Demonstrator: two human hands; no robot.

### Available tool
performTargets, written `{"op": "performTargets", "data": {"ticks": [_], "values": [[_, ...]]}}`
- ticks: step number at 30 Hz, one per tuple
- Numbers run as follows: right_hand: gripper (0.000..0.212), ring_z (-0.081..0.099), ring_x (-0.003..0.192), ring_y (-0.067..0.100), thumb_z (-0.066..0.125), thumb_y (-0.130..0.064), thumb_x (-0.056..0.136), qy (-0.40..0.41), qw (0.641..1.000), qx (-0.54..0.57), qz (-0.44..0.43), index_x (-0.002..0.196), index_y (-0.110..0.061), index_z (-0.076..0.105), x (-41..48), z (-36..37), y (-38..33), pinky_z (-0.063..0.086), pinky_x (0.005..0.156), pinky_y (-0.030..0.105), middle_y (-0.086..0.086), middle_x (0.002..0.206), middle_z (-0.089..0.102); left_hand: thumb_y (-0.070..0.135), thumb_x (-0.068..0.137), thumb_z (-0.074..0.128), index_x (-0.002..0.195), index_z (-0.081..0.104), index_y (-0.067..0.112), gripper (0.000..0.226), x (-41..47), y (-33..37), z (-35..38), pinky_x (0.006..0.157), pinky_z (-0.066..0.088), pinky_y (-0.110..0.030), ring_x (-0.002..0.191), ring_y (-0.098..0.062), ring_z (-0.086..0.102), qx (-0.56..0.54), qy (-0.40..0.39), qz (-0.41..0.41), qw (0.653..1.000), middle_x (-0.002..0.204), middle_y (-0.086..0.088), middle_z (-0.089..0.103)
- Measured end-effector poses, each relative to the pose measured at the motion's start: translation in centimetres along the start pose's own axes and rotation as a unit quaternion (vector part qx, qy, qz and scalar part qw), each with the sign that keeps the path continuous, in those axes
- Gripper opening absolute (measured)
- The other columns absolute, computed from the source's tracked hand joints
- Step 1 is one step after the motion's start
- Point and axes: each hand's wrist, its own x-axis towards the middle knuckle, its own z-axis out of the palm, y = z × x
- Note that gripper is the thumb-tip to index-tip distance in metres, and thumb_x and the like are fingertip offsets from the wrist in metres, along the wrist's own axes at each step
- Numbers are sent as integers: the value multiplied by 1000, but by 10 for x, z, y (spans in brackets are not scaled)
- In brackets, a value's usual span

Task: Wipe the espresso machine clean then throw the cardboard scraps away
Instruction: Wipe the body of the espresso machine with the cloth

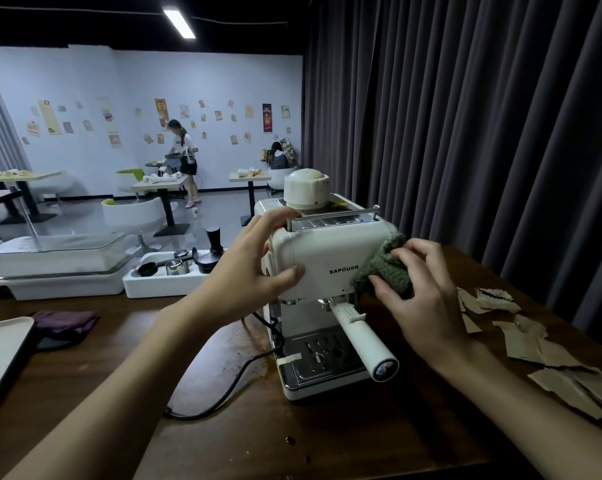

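The cream espresso machine (323, 258), marked SAPOUDR on its front, stands on the dark wooden surface (361, 441) in front of a grey curtain (465, 116). The left hand (254, 268) grips its upper left corner, with the fingers (278, 216) curled over the top edge by the rail and the thumb laid across the front panel. The right hand (427, 296) holds a bunched green cloth (386, 268) against the machine's upper right front corner, fingers bent over the cloth and thumb tucked under it.

A white portafilter handle (365, 344) sticks out toward the camera above the metal drip tray (316, 358). A domed white cap (304, 190) sits on top of the machine, and a black power cord (223, 386) trails off to the left across the surface.

The torn cardboard scraps (542, 351) lie scattered on the surface to the right of the machine, near the right forearm.

To the left lie a purple cloth (65, 322) and the corner of a pale tray (1, 351). Behind, a white holder (161, 289) carries a black tamper (214, 245) and other coffee tools.
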Motion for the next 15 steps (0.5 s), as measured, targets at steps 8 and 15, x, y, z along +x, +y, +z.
{"op": "performTargets", "data": {"ticks": [8, 15], "values": [[33, 56, 99, 24, 71, -20, 86, -62, 992, -19, -110, 107, 4, 65, 0, -3, 10, 56, 84, 37, 11, 116, 47, 26, 79, 68, 139, 38, 47, 71, -1, -3, -4, 114, 27, -23, 139, 3, 36, -11, -39, -3, 999, 145, 19, 42], [33, 64, 85, 31, 80, -9, 77, -139, 966, -28, -214, 105, 2, 66, 16, 9, -14, 57, 73, 38, 16, 112, 55, 9, 85, 71, 143, 35, 48, 79, -1, -5, -11, 119, 22, -30, 140, 8, 31, -15, -60, 8, 998, 150, 16, 38]]}}
